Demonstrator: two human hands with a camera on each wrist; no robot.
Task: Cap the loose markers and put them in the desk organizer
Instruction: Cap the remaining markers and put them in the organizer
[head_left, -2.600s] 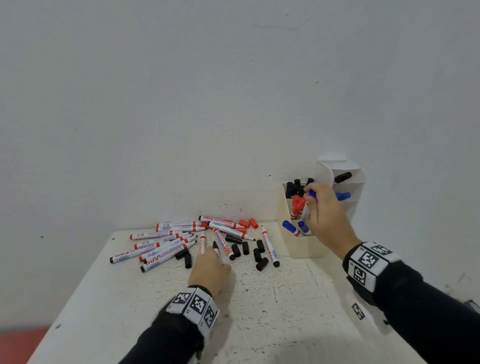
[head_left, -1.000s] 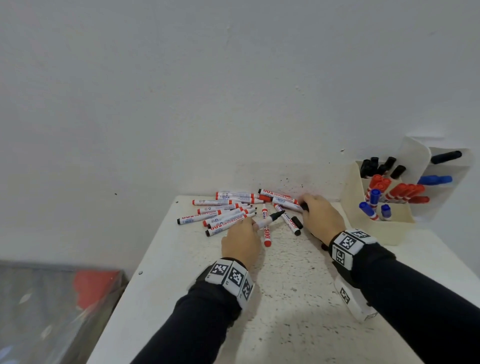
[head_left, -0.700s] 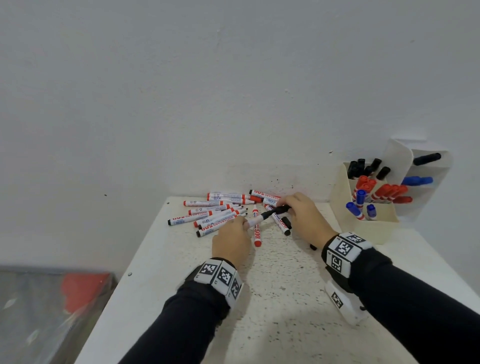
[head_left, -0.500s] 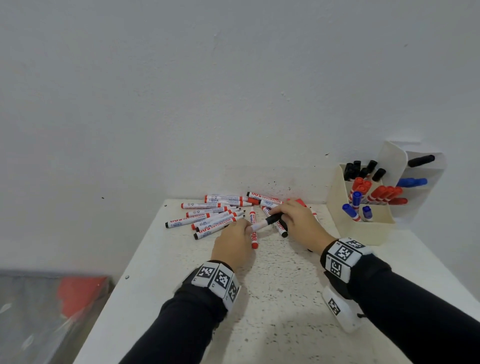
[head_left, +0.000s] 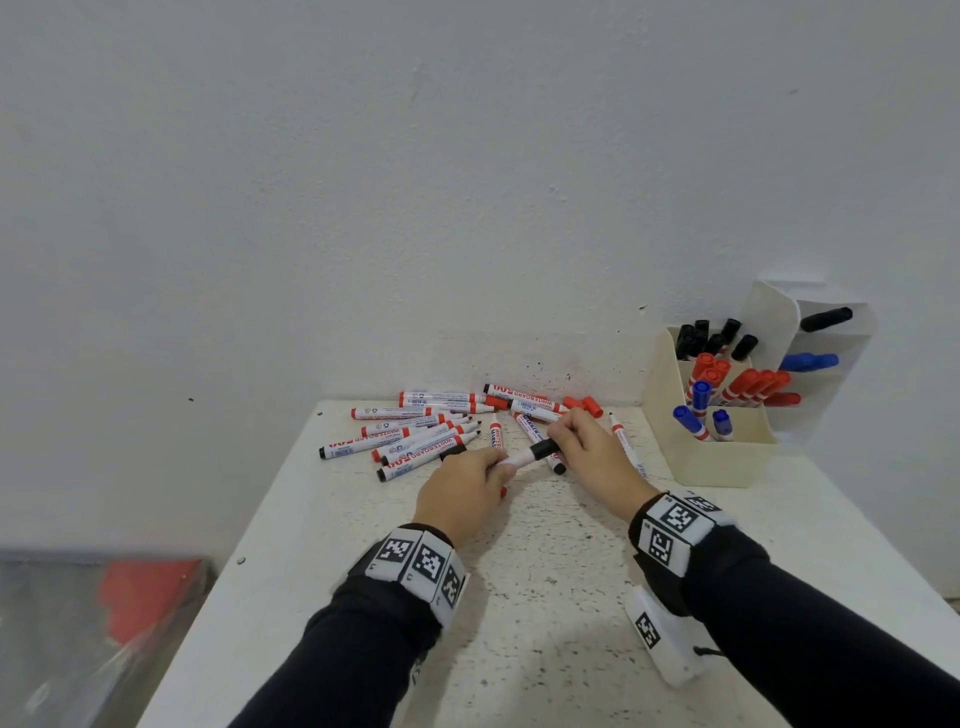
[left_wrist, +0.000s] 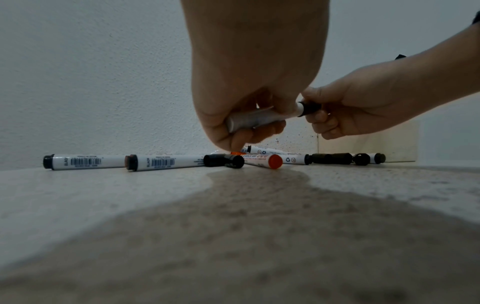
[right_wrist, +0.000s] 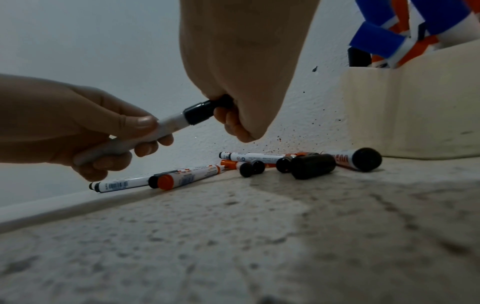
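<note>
My left hand (head_left: 493, 467) grips the white barrel of a black marker (head_left: 521, 459) just above the table. My right hand (head_left: 560, 440) pinches the black cap (head_left: 544, 448) on that marker's tip. In the left wrist view the barrel (left_wrist: 259, 118) lies across my curled fingers and the cap (left_wrist: 310, 109) sits in the right hand (left_wrist: 363, 107). The right wrist view shows the cap (right_wrist: 200, 113) over the barrel's (right_wrist: 168, 124) end. Several uncapped markers (head_left: 415, 436) lie in a pile behind my hands. The cream desk organizer (head_left: 711, 460) stands at the right, holding capped black, red and blue markers.
Loose black caps (right_wrist: 313, 166) lie under my right hand, and red caps (head_left: 592, 405) sit by the wall. The white wall runs close behind the pile. The table's left edge (head_left: 249, 535) drops off to a floor with a red object (head_left: 145, 592).
My right hand left the organizer, went to the pile and took a black cap. It brought the cap onto the tip of the marker that my left hand lifted.
</note>
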